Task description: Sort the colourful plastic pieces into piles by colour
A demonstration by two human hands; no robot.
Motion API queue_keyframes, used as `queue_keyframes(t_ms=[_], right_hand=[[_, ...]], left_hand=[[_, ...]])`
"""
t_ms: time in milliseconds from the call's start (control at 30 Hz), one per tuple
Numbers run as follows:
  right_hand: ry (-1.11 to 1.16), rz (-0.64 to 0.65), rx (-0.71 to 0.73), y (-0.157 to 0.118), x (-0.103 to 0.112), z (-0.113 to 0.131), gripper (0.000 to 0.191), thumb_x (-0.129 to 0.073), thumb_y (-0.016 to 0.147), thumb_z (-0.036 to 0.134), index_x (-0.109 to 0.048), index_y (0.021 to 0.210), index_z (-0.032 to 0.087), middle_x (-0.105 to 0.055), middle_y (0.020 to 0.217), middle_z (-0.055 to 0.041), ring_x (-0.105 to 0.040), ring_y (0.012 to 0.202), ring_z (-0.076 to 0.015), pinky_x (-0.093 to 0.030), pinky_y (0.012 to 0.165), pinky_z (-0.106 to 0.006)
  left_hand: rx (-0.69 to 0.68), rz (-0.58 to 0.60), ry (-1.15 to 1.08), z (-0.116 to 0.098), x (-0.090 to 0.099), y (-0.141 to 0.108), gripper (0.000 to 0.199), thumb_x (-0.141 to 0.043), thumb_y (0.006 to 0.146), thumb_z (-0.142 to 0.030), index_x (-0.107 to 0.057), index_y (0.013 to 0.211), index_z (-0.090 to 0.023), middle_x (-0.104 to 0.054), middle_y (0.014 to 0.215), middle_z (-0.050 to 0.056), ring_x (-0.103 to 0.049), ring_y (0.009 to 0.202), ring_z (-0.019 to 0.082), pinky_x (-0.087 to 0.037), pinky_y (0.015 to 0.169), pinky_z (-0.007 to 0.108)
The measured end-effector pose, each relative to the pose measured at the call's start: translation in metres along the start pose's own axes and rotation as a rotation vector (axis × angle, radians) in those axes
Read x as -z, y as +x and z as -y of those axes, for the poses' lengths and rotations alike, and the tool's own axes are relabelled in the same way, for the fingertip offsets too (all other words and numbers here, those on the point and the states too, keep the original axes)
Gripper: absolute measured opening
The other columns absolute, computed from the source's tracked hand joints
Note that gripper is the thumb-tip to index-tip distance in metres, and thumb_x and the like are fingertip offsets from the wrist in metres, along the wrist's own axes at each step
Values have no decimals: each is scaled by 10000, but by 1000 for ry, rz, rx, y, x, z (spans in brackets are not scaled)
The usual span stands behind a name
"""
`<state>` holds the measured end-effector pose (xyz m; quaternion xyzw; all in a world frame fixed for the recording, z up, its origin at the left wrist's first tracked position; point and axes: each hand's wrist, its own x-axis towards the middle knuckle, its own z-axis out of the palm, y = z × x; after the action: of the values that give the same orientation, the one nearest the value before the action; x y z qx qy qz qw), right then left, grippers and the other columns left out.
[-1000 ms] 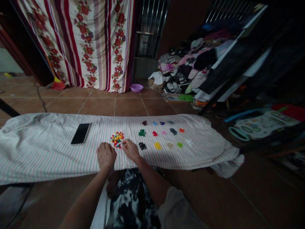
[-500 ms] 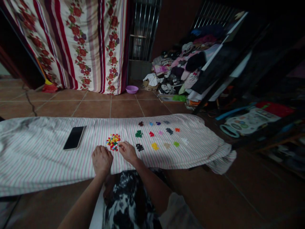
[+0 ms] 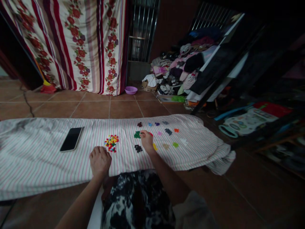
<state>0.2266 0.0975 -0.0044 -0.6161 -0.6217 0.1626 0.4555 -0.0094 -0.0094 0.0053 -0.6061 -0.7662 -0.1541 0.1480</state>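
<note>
My right hand (image 3: 146, 140) reaches over the sorted piles, thumb and forefinger pinched at the right edge of the green pile (image 3: 137, 135). Whatever the pinch holds is too small to make out. Behind this hand the red pile and the yellow pile (image 3: 155, 147) are partly hidden. A black pile (image 3: 138, 148) lies just left of its wrist. My left hand (image 3: 100, 160) rests palm down on the striped cloth (image 3: 43, 159), fingers loosely extended and holding nothing. Beyond its fingertips is a mixed heap of small coloured pieces (image 3: 111, 142).
A phone (image 3: 71, 139) lies on the cloth at left. Small piles in orange (image 3: 176, 130), lime green (image 3: 175, 144), white (image 3: 184, 142) and other colours spread to the right. On the tiled floor beyond stand a purple basin (image 3: 131, 90) and a clothes heap (image 3: 176, 66).
My right hand has moved from the mixed heap, rightward and away from me, to the green pile. My left hand stays on the cloth. The view has shifted slightly.
</note>
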Motion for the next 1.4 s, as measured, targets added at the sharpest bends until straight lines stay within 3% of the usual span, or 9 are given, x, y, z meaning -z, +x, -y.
queue_keyframes(t_ms=[100,233,467,600,933,1200,1400], right_hand=[[-97,-71,-40,5,0,-15,352,-430,742,59,-683,953,183,-700,955,-77,-630,954,-191,-478,916,-340],[-141,-33,-43,7,-11,-25,406,-402,734,43,-681,1012,140,-681,1052,-129,-611,1047,-231,-460,967,-391],[-52,-9,112,1,-30,-38,568,-366,690,8,-630,1166,168,-646,1178,-94,-571,1150,-202,-447,1027,-406],[-29,-6,101,-6,-32,-41,611,-357,717,26,-560,1276,166,-628,1219,-102,-568,1158,-205,-458,1019,-411],[221,-3,27,-4,-33,-51,527,-343,818,131,-511,1315,183,-639,1223,-89,-580,1168,-173,-441,1048,-387],[488,-126,-55,-6,-33,-45,465,-339,805,176,-559,1214,166,-646,1178,-113,-599,1135,-184,-483,1004,-412],[456,-80,-62,-8,-28,-38,428,-347,835,199,-556,1206,162,-639,1176,-129,-616,1095,-179,-490,984,-410]], left_hand=[[-4,0,4,0,0,1,204,-364,874,-259,-534,887,-146,-542,899,92,-505,894,236,-329,795,353],[-4,-14,6,-1,-1,1,190,-368,869,-254,-529,880,-153,-543,898,88,-505,891,237,-328,793,353],[-7,-13,21,-1,-2,0,182,-372,868,-259,-523,875,-158,-539,892,85,-501,884,239,-323,791,356],[-5,-10,13,-1,-2,1,188,-369,870,-257,-528,885,-156,-539,891,86,-502,887,239,-324,794,356],[0,10,5,-2,1,2,215,-362,871,-253,-543,912,-145,-549,901,94,-508,892,240,-334,787,358],[25,10,10,-1,-4,2,223,-363,870,-262,-548,894,-140,-551,909,101,-502,886,240,-339,787,360],[36,32,-28,0,-5,2,251,-356,872,-257,-572,905,-133,-546,915,113,-482,895,239,-335,794,370]])
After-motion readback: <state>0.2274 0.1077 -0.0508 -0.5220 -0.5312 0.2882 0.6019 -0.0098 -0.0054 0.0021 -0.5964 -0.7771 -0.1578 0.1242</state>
